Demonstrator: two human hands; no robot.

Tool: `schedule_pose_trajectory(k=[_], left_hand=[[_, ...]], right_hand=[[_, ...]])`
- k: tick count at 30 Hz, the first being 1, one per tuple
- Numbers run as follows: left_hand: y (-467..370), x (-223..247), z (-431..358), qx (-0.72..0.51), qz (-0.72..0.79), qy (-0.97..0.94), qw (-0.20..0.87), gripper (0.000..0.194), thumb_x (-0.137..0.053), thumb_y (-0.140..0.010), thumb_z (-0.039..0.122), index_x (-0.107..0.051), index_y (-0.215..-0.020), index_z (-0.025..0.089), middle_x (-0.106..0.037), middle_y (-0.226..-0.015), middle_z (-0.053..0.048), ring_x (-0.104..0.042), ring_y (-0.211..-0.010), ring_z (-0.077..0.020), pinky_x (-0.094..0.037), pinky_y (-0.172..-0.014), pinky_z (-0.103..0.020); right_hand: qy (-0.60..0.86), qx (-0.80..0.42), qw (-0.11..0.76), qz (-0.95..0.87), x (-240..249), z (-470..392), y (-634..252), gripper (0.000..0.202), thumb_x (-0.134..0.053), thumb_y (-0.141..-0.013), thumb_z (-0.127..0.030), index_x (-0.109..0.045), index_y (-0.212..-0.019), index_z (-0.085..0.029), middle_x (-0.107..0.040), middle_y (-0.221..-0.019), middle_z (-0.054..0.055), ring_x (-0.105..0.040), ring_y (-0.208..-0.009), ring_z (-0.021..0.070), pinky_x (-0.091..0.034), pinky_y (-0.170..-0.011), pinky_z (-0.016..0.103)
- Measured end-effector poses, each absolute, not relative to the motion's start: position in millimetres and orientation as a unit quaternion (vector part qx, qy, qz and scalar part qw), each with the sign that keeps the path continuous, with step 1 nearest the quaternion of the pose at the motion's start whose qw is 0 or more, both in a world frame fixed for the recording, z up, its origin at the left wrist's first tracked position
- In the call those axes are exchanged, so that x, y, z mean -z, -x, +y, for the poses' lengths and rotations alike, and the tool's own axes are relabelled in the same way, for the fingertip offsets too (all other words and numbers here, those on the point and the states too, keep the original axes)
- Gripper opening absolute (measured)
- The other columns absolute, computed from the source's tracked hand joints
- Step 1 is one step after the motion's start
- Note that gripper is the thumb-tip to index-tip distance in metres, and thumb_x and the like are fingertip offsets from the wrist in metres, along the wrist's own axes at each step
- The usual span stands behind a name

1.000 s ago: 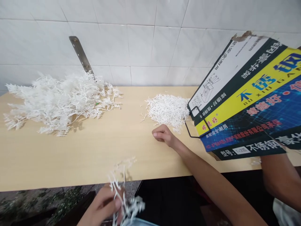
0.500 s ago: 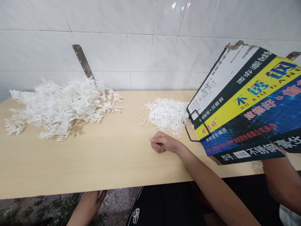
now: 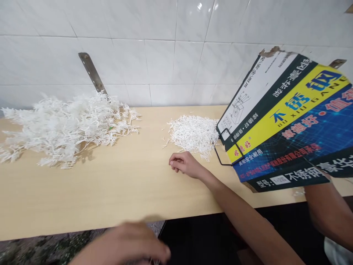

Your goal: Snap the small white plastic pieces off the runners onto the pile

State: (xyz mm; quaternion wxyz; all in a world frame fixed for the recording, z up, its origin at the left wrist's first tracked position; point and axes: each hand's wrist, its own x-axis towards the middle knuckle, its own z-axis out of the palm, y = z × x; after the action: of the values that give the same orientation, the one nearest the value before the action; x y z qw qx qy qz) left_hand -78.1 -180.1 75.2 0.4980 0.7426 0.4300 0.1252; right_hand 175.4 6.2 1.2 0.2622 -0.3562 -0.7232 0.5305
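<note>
My right hand point(image 3: 185, 163) rests on the wooden tabletop with its fingers curled closed. What they hold, if anything, is hidden. Just beyond it lies a heap of tiny white stick-like pieces point(image 3: 193, 132), with a few strays at its left side. My left hand point(image 3: 129, 241) is above the table's front edge at the bottom of the view, smeared by motion, so its grip does not show. Farther left on the table spreads a large tangled pile of white branching plastic strands point(image 3: 68, 125), apart from both hands.
A printed cardboard box panel point(image 3: 286, 129) stands on the right, with a black wire stand point(image 3: 220, 156) at its lower corner. Another person's arm point(image 3: 328, 209) shows below it. A metal bracket point(image 3: 92, 73) is fixed to the tiled wall point(image 3: 160, 62).
My left hand has risen from below the table edge and moved right. My right hand stays curled near the small heap, shifted slightly left in view. The view has turned a little.
</note>
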Motion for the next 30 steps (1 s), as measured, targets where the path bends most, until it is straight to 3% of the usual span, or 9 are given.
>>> schedule_pose_trajectory(k=[2, 5, 7, 9, 14, 19, 26, 28, 30], left_hand=[[95.6, -79.8, -130.7, -0.253, 0.514, -0.734, 0.365, 0.031, -0.054, -0.094, 0.046, -0.079, -0.087, 0.031, -0.079, -0.093, -0.006, -0.071, -0.088, -0.0263, -0.056, -0.083, -0.036], [131.2, -62.4, -38.9, -0.359, 0.647, -0.665, 0.105, 0.029, -0.054, -0.092, 0.038, -0.074, -0.104, 0.021, -0.076, -0.107, -0.010, -0.069, -0.095, -0.0264, -0.052, -0.092, -0.038], [150.5, -47.8, 12.2, -0.270, 0.691, -0.671, 0.018, 0.037, -0.050, -0.092, 0.029, -0.069, -0.118, 0.012, -0.069, -0.125, -0.018, -0.064, -0.110, -0.0305, -0.048, -0.099, -0.042], [159.7, -37.0, 42.8, -0.147, 0.730, -0.667, -0.026, 0.041, -0.047, -0.093, 0.025, -0.064, -0.125, 0.005, -0.065, -0.128, -0.024, -0.059, -0.117, -0.0347, -0.045, -0.099, -0.044], [142.0, -23.9, 41.6, -0.101, 0.727, -0.677, -0.056, 0.038, -0.037, -0.098, 0.023, -0.069, -0.110, 0.007, -0.065, -0.119, -0.025, -0.057, -0.115, -0.0372, -0.042, -0.096, -0.047], [113.4, -19.9, 3.2, -0.037, 0.714, -0.690, -0.116, 0.040, -0.032, -0.101, 0.023, -0.070, -0.096, 0.012, -0.067, -0.100, -0.018, -0.065, -0.097, -0.0335, -0.041, -0.089, -0.048], [71.9, -22.2, -66.4, -0.007, 0.692, -0.722, -0.004, 0.028, -0.036, -0.102, 0.020, -0.063, -0.098, 0.015, -0.065, -0.101, -0.012, -0.068, -0.080, -0.0238, -0.043, -0.063, -0.033], [55.7, -21.8, -82.5, 0.005, 0.671, -0.741, 0.015, 0.023, -0.039, -0.099, 0.015, -0.062, -0.102, 0.015, -0.065, -0.103, -0.012, -0.068, -0.081, -0.0231, -0.045, -0.063, -0.032], [40.5, -17.6, -94.8, 0.010, 0.643, -0.766, 0.014, 0.024, -0.042, -0.093, 0.006, -0.062, -0.104, 0.014, -0.064, -0.105, -0.013, -0.068, -0.080, -0.0228, -0.049, -0.064, -0.032]], right_hand=[[0.376, -0.479, 0.301, -0.734, 2.5, 6.7, -171.5, 0.015, -0.061, -0.089, -0.029, -0.069, -0.083, -0.018, -0.066, -0.071, 0.002, -0.063, -0.064, 0.0127, -0.048, -0.059, 0.023], [0.395, -0.469, 0.312, -0.726, 4.5, 9.3, -170.8, 0.015, -0.060, -0.088, -0.028, -0.068, -0.080, -0.018, -0.066, -0.070, 0.001, -0.061, -0.061, 0.0122, -0.046, -0.056, 0.022], [0.401, -0.474, 0.308, -0.721, 4.3, 10.9, -171.9, 0.015, -0.060, -0.088, -0.027, -0.068, -0.080, -0.018, -0.065, -0.069, 0.001, -0.061, -0.060, 0.0118, -0.043, -0.053, 0.021], [0.402, -0.476, 0.307, -0.720, 4.3, 12.2, -172.9, 0.015, -0.060, -0.087, -0.027, -0.069, -0.079, -0.018, -0.065, -0.068, 0.001, -0.060, -0.060, 0.0115, -0.043, -0.052, 0.021], [0.402, -0.476, 0.296, -0.724, 6.5, 15.3, -174.0, 0.016, -0.060, -0.088, -0.028, -0.070, -0.080, -0.018, -0.067, -0.069, 0.002, -0.061, -0.061, 0.0120, -0.043, -0.053, 0.021], [0.401, -0.461, 0.282, -0.740, 5.5, 16.2, -175.1, 0.015, -0.060, -0.089, -0.028, -0.070, -0.082, -0.019, -0.068, -0.071, 0.001, -0.062, -0.063, 0.0124, -0.044, -0.059, 0.022], [0.375, -0.392, 0.269, -0.796, 4.7, 13.7, -173.2, 0.017, -0.059, -0.093, -0.026, -0.070, -0.082, -0.019, -0.065, -0.069, -0.001, -0.055, -0.062, 0.0114, -0.039, -0.061, 0.023], [0.367, -0.361, 0.279, -0.810, 3.6, 9.7, -172.2, 0.016, -0.058, -0.095, -0.027, -0.071, -0.089, -0.020, -0.066, -0.073, -0.001, -0.055, -0.064, 0.0117, -0.039, -0.062, 0.024], [0.356, -0.325, 0.300, -0.823, 1.2, 3.6, -170.0, 0.017, -0.057, -0.098, -0.029, -0.069, -0.107, -0.022, -0.071, -0.089, 0.001, -0.059, -0.070, 0.0126, -0.043, -0.067, 0.025]])
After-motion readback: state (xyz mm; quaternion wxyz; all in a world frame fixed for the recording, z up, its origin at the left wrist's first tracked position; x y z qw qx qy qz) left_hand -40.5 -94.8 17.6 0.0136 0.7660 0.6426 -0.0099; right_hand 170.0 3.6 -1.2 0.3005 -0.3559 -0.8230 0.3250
